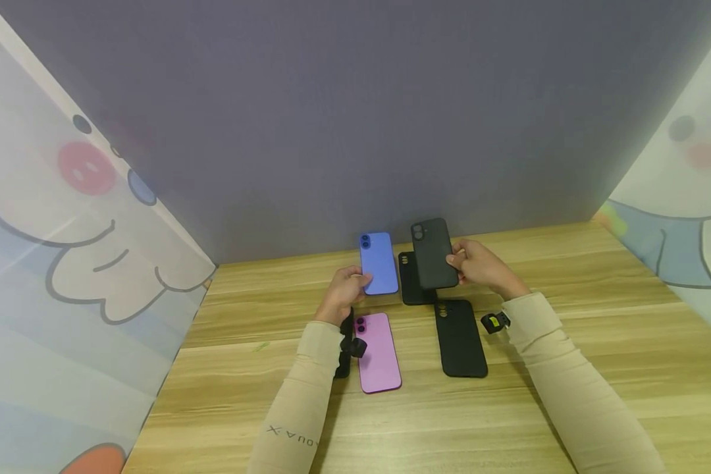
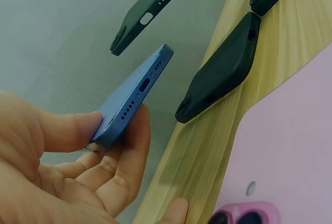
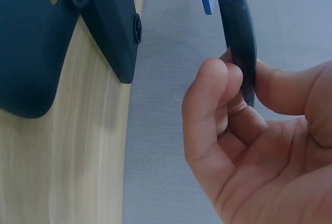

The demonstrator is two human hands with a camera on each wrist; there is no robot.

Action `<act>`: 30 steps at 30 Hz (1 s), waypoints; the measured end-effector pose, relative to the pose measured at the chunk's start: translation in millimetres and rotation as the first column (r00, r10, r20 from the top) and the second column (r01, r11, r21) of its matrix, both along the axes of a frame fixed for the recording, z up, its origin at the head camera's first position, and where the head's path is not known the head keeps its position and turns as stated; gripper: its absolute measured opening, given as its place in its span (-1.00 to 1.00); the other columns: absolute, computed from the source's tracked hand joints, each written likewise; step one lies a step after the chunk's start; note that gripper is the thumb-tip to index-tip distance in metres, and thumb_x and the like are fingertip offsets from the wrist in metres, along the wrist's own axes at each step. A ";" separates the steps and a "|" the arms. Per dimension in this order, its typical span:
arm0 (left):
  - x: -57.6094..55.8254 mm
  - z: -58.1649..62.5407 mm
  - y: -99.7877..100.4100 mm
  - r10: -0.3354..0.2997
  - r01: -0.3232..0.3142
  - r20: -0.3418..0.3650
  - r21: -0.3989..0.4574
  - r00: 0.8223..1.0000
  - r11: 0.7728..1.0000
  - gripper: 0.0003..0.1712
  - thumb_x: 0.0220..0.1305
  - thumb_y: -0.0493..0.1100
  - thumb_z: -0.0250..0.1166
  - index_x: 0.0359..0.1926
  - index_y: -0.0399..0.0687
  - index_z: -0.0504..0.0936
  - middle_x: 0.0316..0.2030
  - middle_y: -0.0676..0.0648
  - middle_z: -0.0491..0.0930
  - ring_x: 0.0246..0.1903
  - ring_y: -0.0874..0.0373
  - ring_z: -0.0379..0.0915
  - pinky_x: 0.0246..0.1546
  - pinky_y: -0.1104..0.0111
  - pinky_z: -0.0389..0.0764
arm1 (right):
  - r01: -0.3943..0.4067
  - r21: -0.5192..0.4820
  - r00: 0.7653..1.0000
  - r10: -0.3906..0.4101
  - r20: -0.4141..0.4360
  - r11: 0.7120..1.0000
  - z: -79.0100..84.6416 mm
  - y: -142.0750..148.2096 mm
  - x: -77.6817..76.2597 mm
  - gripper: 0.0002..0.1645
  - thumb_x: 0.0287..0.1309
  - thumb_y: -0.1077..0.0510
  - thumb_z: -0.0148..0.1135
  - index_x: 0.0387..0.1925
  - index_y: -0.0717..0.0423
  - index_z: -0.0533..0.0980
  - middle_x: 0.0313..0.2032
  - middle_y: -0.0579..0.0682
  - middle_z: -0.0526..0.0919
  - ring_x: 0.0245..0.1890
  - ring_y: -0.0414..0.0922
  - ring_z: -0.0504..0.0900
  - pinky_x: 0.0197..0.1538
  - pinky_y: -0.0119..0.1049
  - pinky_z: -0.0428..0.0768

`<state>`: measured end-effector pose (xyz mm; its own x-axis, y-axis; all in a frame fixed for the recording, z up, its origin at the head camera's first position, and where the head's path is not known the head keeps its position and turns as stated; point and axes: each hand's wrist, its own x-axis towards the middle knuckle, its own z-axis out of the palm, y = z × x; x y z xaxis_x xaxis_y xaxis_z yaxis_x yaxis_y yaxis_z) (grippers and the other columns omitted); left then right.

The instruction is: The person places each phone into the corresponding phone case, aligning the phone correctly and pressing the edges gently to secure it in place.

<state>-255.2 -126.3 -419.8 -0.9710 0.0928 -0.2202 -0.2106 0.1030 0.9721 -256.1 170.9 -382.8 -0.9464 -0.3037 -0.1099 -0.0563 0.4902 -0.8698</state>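
My left hand [image 1: 345,289] pinches a blue phone [image 1: 380,264] by its lower left edge, back and two lenses facing up. In the left wrist view the phone's [image 2: 132,102] port end faces the camera, the thumb [image 2: 72,130] on one face and fingers behind. My right hand [image 1: 480,264] grips a black phone case [image 1: 435,257] by its right edge, thumb on the outside. The case is raised and overlaps a black phone-shaped piece [image 1: 415,283] on the table. In the left wrist view the held case [image 2: 150,14] shows an oval port cutout.
A pink phone [image 1: 380,355] lies face down nearer me. To its right lies another black phone-shaped piece [image 1: 462,342]. A further black item [image 1: 343,365] is partly hidden under my left forearm. A grey panel [image 1: 355,131] rises behind the wooden table [image 1: 225,395].
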 end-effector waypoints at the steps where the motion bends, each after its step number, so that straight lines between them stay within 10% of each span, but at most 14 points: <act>1: 0.2 0.1 0.1 0.000 0.000 -0.001 -0.002 1.000 1.000 -0.83 0.48 -0.25 0.21 -0.32 -0.06 0.43 -0.48 0.11 0.35 -0.47 0.25 0.30 -0.25 0.33 0.44 | 0.000 0.000 1.000 0.000 0.000 1.000 0.0 -0.1 0.1 -0.56 0.60 0.21 -0.09 0.26 0.51 0.20 -0.42 0.03 0.54 -0.52 -0.16 0.51 -0.38 -0.24 0.66; 19: 4.0 3.7 6.2 -0.011 0.011 -0.002 0.011 1.000 1.000 -0.88 0.48 -0.26 0.19 -0.27 -0.10 0.45 -0.42 0.09 0.40 -0.39 0.24 0.36 0.00 0.13 0.49 | -0.001 -0.008 1.000 0.001 -0.011 1.000 5.8 -5.3 3.6 -0.58 0.59 0.23 -0.06 0.26 0.48 0.23 -0.34 0.08 0.61 -0.57 -0.22 0.52 -0.46 -0.35 0.62; 30: 1.7 0.3 8.3 -0.026 0.027 -0.005 0.026 1.000 0.999 -0.83 0.48 -0.27 0.19 -0.32 -0.06 0.43 -0.52 0.12 0.40 -0.46 0.26 0.36 -0.18 0.27 0.44 | -0.007 -0.008 0.999 0.007 -0.034 1.000 5.8 -9.7 4.1 -0.64 0.57 0.25 -0.05 0.18 0.48 0.29 -0.31 0.17 0.68 -0.52 -0.13 0.58 -0.46 -0.37 0.61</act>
<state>-253.5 -118.0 -419.5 -0.9692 0.1241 -0.2125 -0.2032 0.0835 0.9756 -252.0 161.2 -377.1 -0.9474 -0.3112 -0.0751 -0.0895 0.4827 -0.8712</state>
